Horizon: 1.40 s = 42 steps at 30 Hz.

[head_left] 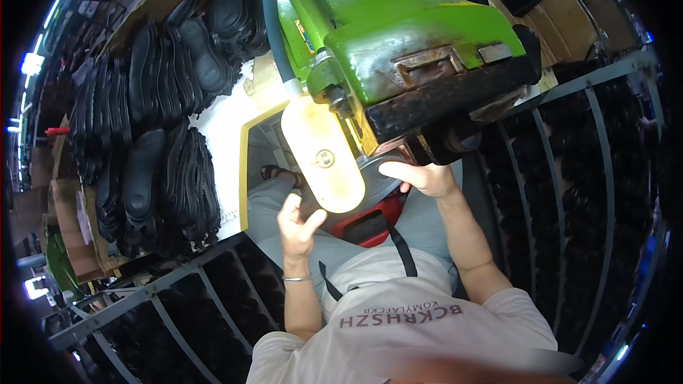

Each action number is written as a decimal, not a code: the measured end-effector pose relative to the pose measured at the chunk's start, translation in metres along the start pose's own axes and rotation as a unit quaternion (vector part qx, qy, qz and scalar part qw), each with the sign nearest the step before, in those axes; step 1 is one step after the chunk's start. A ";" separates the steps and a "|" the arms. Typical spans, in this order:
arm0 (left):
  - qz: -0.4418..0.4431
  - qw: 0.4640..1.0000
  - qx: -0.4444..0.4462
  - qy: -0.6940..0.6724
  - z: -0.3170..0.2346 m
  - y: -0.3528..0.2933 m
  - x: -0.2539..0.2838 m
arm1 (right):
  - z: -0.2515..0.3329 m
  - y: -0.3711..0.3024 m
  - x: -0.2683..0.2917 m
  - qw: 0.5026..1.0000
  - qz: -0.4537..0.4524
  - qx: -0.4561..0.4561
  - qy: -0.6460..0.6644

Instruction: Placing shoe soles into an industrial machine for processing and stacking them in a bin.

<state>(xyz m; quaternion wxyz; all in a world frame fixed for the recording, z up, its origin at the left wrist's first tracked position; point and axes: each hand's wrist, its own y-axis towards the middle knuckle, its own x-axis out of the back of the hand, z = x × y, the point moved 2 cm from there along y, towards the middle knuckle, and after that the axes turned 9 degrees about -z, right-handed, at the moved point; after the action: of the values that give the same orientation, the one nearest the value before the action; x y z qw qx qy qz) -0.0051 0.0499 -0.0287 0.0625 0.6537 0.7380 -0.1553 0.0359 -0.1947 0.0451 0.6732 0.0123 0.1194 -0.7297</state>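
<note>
Both our hands are raised under the nose of the big green machine (398,35). Our left hand (297,222), with a thin metal bangle (297,279) on its wrist, has its fingers loosely curled and its thumb apart from them, and it touches the lower end of the cream-coloured oval guard (324,151); whether it grips anything behind that guard we cannot tell. Our right hand (421,176) lies palm down with its fingers together, pressed on a grey sole-shaped piece (373,178) that sits between the guard and the machine's dark, worn underside (441,110). That grey piece is at about three o'clock from the left hand and just beside the guard's lower end.

A blue hose (274,21) runs down the machine's side and ends at a white fitting at the top of the guard. Below the hands, at six o'clock, a red stool or box (370,224) shows between our grey trouser legs, and a sandalled foot (279,172) rests on the floor at about eleven o'clock from the left hand.

At nine o'clock, stacks of black shoe soles (153,128) stand on edge across a pale table (224,128). Grey metal racks (590,192) filled with more dark soles run at three o'clock and along the lower left.
</note>
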 end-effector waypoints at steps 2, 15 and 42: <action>0.036 0.994 0.061 0.082 0.020 -0.009 -0.001 | 0.001 0.007 -0.003 1.000 0.012 0.018 -0.011; 0.054 0.992 -0.058 0.095 0.011 0.064 -0.039 | 0.029 -0.030 0.105 0.941 -0.318 0.112 -0.043; 0.018 0.858 -0.328 0.394 -0.101 0.014 0.008 | -0.071 -0.002 0.075 0.986 -0.051 -0.077 0.136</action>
<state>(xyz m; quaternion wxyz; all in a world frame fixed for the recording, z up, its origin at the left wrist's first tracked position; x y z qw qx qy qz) 0.0187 0.0906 0.0621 -0.0199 0.6148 0.6973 0.3680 0.0163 -0.2547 -0.0367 0.6117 0.0537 0.2664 -0.7429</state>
